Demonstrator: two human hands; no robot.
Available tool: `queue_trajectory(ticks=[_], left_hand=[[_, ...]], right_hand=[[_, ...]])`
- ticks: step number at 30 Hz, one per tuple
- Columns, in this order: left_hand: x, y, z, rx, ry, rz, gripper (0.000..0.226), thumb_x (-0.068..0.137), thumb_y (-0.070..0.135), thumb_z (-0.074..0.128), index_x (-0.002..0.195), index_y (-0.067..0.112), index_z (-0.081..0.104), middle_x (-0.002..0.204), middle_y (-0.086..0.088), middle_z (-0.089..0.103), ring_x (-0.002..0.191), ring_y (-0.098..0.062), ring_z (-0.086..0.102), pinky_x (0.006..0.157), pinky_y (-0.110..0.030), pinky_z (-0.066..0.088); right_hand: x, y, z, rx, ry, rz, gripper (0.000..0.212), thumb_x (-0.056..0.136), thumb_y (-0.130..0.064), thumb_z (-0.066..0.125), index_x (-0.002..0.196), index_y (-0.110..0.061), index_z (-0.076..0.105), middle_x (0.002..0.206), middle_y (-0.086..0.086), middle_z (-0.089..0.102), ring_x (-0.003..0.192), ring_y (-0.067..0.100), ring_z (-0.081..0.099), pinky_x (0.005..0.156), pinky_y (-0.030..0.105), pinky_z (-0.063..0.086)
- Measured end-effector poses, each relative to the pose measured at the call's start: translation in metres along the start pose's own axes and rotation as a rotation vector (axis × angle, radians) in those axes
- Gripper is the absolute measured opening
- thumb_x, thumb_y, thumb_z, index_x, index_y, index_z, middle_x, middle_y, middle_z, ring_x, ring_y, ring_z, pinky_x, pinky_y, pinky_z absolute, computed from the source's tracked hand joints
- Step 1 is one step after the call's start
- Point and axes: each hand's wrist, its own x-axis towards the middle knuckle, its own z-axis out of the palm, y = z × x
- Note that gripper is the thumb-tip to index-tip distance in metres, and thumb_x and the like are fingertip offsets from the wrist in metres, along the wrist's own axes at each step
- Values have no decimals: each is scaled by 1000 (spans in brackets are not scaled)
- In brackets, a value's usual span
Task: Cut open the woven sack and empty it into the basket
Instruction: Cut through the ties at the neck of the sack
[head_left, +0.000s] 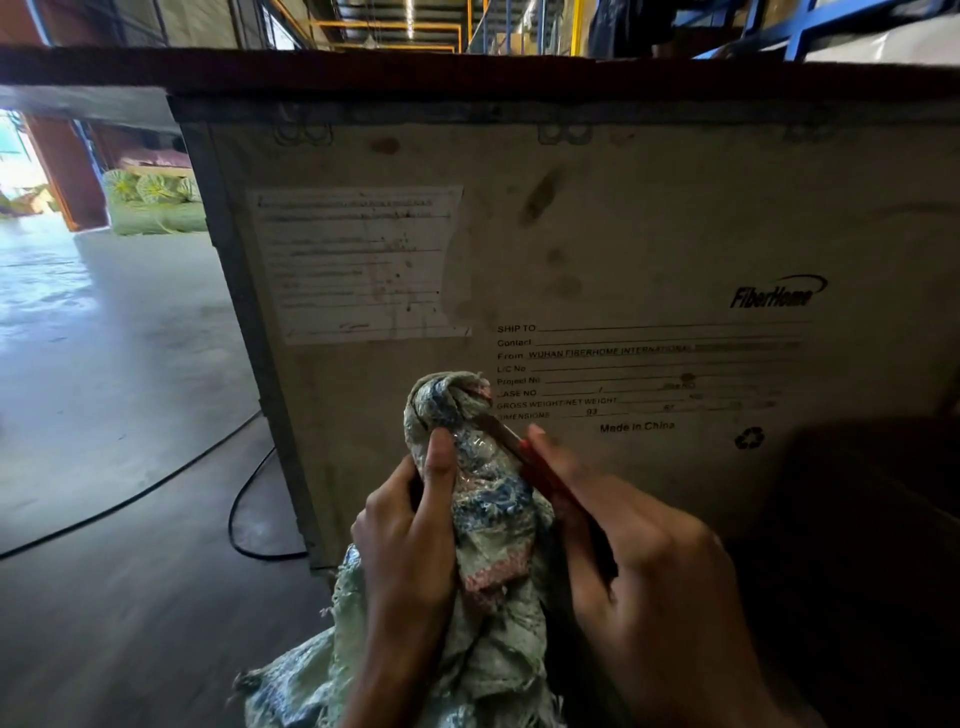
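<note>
A pale green woven sack (488, 525) with blue and pink print stands low in the middle, its neck twisted into a knot at the top. My left hand (410, 535) grips the neck just under the knot, thumb pressed up along it. My right hand (639, 571) holds a red-handled cutter (524, 457). The cutter's blade lies against the right side of the neck below the knot. No basket is in view.
A large plywood shipping crate (597, 249) with printed labels fills the view right behind the sack. A black cable (234, 499) curls over the concrete floor at the left. Green bundles (150, 202) lie far off by a doorway. Dark shadow covers the lower right.
</note>
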Motion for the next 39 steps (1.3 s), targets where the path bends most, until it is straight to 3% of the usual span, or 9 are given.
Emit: queue_trajectory(ticks=[6,14,17,21,25,30,34,37,39], left_hand=[[-5,8,1,98,50,52,65,86,68,43,77,11,73,76,-21,75,79,-44,70,74,-57,57],[-3,5,9,241,111,166,65,87,68,38,61,12,58,74,-4,56,69,-27,56,80,-60,49],[0,-2,5,242,135,202,69,96,64,44,64,6,63,75,-8,59,70,-33,59,78,-63,48],[2,-5,-1,222,200,223,74,93,65,46,69,-1,68,76,-16,64,70,-37,61,66,-54,48],[6,-7,-9,233,246,213,67,88,58,46,60,0,63,67,-19,60,59,-34,53,53,-48,41],[17,-11,-18,256,249,145,65,96,44,54,56,-6,49,57,-6,41,55,-19,36,51,-34,27],[25,-14,-26,178,169,81,72,94,49,52,69,-18,57,60,-17,50,58,-21,44,44,-17,32],[22,-8,-25,-92,-25,-53,65,90,51,52,71,-9,67,62,-15,64,53,-24,57,51,-29,47],[19,-3,-24,-223,-124,-113,52,94,43,54,60,8,72,55,-7,68,44,-15,63,43,-23,51]], right_hand=[[1,-5,-3,-42,-66,41,74,83,-29,59,149,-46,32,77,-11,62,58,16,63,48,33,56],[-1,-4,-1,-45,-89,59,69,86,-31,55,148,-50,31,82,-11,63,65,17,65,53,33,57],[-2,-6,2,-24,-157,44,71,91,-34,55,147,-60,20,87,-12,64,75,16,66,61,32,57],[-7,-11,6,-8,-254,40,72,93,-42,43,138,-72,-4,106,-15,65,94,15,66,74,33,56],[-10,-13,5,-40,-359,44,74,96,-46,37,130,-75,-22,122,-19,59,108,11,62,86,29,52],[-8,-9,-3,-19,-485,41,77,94,-45,37,125,-75,-27,120,-16,60,109,14,61,88,30,52],[-10,-1,-8,-16,-460,8,71,92,-51,38,129,-75,-17,108,-16,67,97,11,66,81,29,54],[-4,16,-12,190,-293,156,61,88,-49,55,130,-76,20,103,-28,72,90,-5,68,83,21,58],[-1,31,-12,414,-157,295,56,80,-46,66,127,-66,44,102,-40,67,95,-18,64,84,7,52]])
